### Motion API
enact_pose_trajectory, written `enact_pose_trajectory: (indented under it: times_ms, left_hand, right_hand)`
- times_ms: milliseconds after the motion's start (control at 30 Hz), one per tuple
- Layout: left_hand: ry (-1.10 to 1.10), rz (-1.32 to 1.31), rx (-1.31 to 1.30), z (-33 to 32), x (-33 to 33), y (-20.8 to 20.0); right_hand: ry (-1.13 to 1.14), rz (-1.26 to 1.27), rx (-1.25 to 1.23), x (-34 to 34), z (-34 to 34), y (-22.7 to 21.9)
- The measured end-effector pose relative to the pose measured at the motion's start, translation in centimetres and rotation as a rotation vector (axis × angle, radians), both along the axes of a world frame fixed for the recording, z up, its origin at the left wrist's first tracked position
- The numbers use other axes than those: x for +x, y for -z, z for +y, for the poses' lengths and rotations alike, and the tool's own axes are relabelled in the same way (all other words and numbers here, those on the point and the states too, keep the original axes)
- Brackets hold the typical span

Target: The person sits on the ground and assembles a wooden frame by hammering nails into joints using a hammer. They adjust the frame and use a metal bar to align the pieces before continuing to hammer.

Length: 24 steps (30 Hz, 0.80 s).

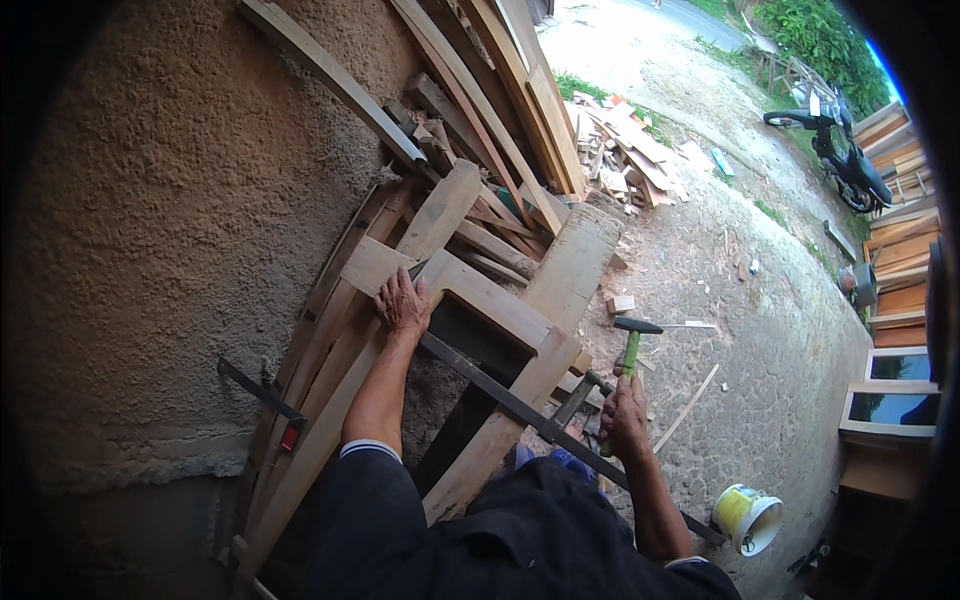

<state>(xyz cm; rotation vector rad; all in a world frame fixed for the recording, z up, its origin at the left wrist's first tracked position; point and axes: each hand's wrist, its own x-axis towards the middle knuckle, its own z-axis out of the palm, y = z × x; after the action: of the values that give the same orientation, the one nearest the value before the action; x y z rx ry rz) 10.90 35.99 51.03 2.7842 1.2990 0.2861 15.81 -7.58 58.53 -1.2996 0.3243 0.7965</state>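
Observation:
A wooden frame of jointed pale boards lies in front of me, resting partly on a wide plank. Across it runs a long dark metal bar clamp, its screw end close to my right hand. My left hand is closed over the clamp's far end, against the frame's corner; its palm side is hidden. In my right hand is a hammer with a green handle and dark head, held upright beside the frame. The hammer head touches nothing.
A rough wall closes off the left, with long boards along it and a second clamp. Offcuts are heaped farther out. A yellow-white bucket lies tipped at right; a motorcycle stands beyond.

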Motion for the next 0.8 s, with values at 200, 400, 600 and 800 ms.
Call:
enact_pose_trajectory:
  times_ms: [200, 400, 600, 800]
  left_hand:
    - [0.007, -0.075, 0.043, -0.1, -0.1, 0.3]
    - [-0.01, -0.078, -0.095, -0.3, 0.0, -0.3]
    - [-0.037, -0.119, 0.057, -0.7, -0.5, -0.6]
    - [-0.023, -0.136, 0.021, -0.4, -0.7, -1.1]
  right_hand:
    - [-0.54, -0.395, -0.239, 8.7, 6.0, -0.9]
    - [-1.011, -1.208, -0.406, 17.1, 21.3, -2.8]
    - [-1.427, -1.596, -0.242, 20.7, 36.5, -3.4]
    - [-1.859, -1.795, -0.397, 20.8, 44.2, -1.7]
